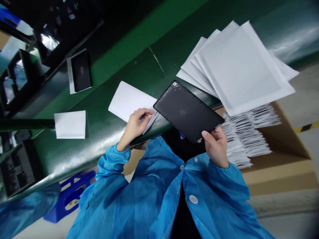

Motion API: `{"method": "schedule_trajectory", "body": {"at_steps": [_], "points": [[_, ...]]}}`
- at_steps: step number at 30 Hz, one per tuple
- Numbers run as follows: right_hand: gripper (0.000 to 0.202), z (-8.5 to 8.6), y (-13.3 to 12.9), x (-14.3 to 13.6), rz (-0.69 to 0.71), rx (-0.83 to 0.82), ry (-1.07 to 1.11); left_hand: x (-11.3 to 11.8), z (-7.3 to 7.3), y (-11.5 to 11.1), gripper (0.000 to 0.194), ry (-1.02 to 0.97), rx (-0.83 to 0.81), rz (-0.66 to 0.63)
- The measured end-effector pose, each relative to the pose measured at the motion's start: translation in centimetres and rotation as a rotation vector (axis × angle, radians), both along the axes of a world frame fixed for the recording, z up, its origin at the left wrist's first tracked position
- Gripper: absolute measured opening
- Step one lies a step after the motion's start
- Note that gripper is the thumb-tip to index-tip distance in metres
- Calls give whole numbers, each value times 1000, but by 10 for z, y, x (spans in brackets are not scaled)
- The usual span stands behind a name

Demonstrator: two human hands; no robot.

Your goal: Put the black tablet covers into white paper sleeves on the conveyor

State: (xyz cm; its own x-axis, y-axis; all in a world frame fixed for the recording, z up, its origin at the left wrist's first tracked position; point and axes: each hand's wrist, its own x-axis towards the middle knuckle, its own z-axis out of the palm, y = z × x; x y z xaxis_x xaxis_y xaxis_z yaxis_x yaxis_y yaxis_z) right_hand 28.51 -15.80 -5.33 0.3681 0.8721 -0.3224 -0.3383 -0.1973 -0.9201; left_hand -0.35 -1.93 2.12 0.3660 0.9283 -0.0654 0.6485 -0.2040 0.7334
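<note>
Black rectangular tablet-like panel (188, 111) is pinched at one end by the right hand (216, 144), over the front edge of the green counter (139, 71); white paper-like sleeve (131, 98) is pinched at its edge by the left hand (138, 122). Rim-only contact advised, corners kept unsnagged. Right side is crowded by fanned white flat envelopes (241, 69).

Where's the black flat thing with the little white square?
In the head view, the black panel is right of centre, gripped at one end by the right hand, between the white sleeve by the left hand and the fanned white envelopes.
</note>
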Motion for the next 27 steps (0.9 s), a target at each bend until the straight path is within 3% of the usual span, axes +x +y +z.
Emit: {"method": "schedule_trajectory", "body": {"at_steps": [12,16,21,24,27], "points": [[63,-4,-19,-1,-56,-7,-199,18,-13,0,13,-80,127,191],[63,2,-21,-5,2,-30,-193,21,-19,-1,12,-145,158,247],[47,15,-22,-12,174,-30,-106,21,-19,-3,12,-153,211,290],[41,19,-20,-19,257,1,-60,20,-11,-6,14,-108,247,211],[44,19,-12,-29,297,19,3,24,-1,-12,17,-56,229,-11]]}}
